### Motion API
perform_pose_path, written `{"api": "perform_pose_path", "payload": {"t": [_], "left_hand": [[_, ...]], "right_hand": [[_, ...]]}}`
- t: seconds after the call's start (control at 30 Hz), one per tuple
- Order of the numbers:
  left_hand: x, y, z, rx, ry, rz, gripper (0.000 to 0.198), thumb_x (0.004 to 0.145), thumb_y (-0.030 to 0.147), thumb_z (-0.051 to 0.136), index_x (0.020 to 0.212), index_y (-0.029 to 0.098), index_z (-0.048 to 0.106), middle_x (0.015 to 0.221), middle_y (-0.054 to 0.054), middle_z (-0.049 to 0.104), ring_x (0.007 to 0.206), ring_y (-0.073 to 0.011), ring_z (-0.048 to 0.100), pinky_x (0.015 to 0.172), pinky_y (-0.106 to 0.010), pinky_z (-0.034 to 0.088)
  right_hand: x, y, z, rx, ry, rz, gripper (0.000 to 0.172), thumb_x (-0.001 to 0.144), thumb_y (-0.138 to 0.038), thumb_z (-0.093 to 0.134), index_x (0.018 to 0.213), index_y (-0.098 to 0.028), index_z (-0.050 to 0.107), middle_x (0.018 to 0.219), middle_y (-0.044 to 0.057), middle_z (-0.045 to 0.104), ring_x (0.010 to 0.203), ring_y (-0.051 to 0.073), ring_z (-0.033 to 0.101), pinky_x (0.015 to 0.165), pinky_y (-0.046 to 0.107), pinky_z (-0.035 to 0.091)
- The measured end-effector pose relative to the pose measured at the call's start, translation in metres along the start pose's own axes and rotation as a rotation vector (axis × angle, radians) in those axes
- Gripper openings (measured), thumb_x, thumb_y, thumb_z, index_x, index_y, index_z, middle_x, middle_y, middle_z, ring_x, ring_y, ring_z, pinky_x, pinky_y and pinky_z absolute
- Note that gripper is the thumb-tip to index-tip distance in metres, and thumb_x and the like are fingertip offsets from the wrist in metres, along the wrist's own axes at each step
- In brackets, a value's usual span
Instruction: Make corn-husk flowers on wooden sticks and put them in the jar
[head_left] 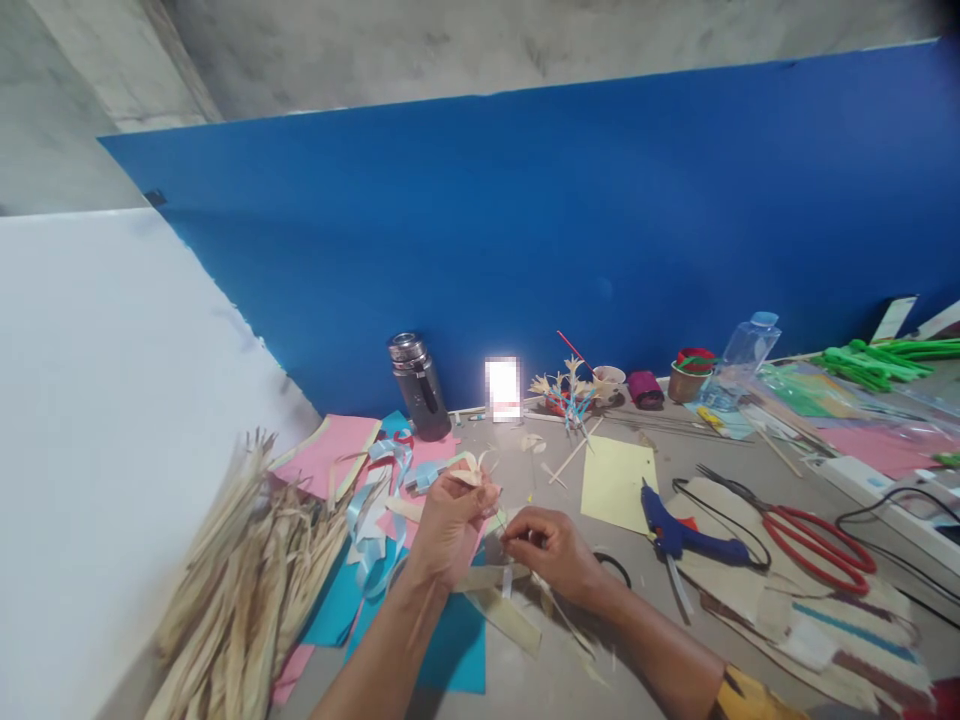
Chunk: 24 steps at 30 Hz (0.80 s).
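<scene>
My left hand (450, 520) is raised a little above the table, its fingers pinched on a small flower made of pale dried-leaf strips (471, 470). My right hand (547, 550) rests just to its right, fingers curled and pinched on a thin strip (510, 575) that hangs below the flower. More pale leaf strips (510, 618) lie under both hands on blue paper (457, 650). Curled light-blue ribbon (371, 525) lies left of my left hand.
A heap of dried leaves (240, 590) fills the left. A blue glue gun (679, 530), red scissors (817, 545), yellow paper (615, 480), a dark bottle (418, 387), finished leaf flowers (568, 390), small cups and a clear bottle (739, 365) stand before the blue board (600, 220).
</scene>
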<state>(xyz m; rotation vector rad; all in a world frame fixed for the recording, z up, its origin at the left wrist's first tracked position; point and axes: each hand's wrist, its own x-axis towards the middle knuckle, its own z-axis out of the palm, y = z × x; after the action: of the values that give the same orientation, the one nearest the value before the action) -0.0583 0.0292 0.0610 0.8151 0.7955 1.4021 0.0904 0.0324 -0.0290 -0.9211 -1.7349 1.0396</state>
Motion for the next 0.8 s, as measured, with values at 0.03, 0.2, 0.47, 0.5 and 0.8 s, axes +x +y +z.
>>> {"api": "perform_pose_path", "payload": {"t": [0.03,0.2,0.47,0.5,0.8], "left_hand": [[0.0,-0.002,0.0,0.041,0.002,0.02,0.037,0.053,0.018,0.091,0.065,0.015,0.056,0.067,0.004,0.054,0.059,-0.0064,0.045,0.056,-0.021,0.035],[0.001,-0.017,-0.004,0.23,0.022,0.057,0.038,0.063,0.02,0.085,0.095,0.019,0.066,0.077,0.002,0.061,0.071,-0.0112,0.056,0.069,-0.023,0.044],[-0.007,-0.037,-0.018,0.493,0.057,0.069,0.015,0.07,0.029,0.077,0.074,0.015,0.071,0.074,-0.004,0.065,0.071,-0.0155,0.055,0.065,-0.025,0.043],[-0.007,-0.038,-0.018,0.486,0.084,0.064,0.016,0.07,0.029,0.078,0.071,0.015,0.07,0.071,-0.003,0.064,0.068,-0.0149,0.054,0.064,-0.025,0.043],[0.003,-0.021,-0.017,0.266,0.178,0.1,0.021,0.065,0.032,0.081,0.072,0.016,0.069,0.065,0.0,0.062,0.06,-0.0114,0.052,0.06,-0.023,0.042]], "right_hand": [[0.0,0.001,0.0,0.003,0.009,-0.007,0.012,0.079,-0.018,0.064,0.074,-0.017,0.075,0.07,0.003,0.071,0.062,0.013,0.056,0.059,0.023,0.04],[0.002,0.001,0.0,0.063,0.044,0.041,0.013,0.077,-0.017,0.062,0.072,-0.017,0.075,0.07,0.002,0.07,0.062,0.013,0.056,0.059,0.023,0.041],[0.006,-0.005,-0.003,0.181,0.086,0.19,0.014,0.074,-0.026,0.065,0.067,-0.016,0.073,0.062,0.0,0.066,0.057,0.012,0.052,0.055,0.023,0.039],[0.006,-0.006,-0.003,0.176,0.089,0.193,0.013,0.073,-0.025,0.065,0.068,-0.016,0.074,0.063,0.0,0.067,0.057,0.012,0.053,0.055,0.023,0.039],[0.007,-0.002,0.001,0.237,0.085,0.263,0.011,0.07,-0.026,0.068,0.069,-0.016,0.073,0.054,-0.002,0.062,0.047,0.01,0.048,0.047,0.022,0.037]]}}
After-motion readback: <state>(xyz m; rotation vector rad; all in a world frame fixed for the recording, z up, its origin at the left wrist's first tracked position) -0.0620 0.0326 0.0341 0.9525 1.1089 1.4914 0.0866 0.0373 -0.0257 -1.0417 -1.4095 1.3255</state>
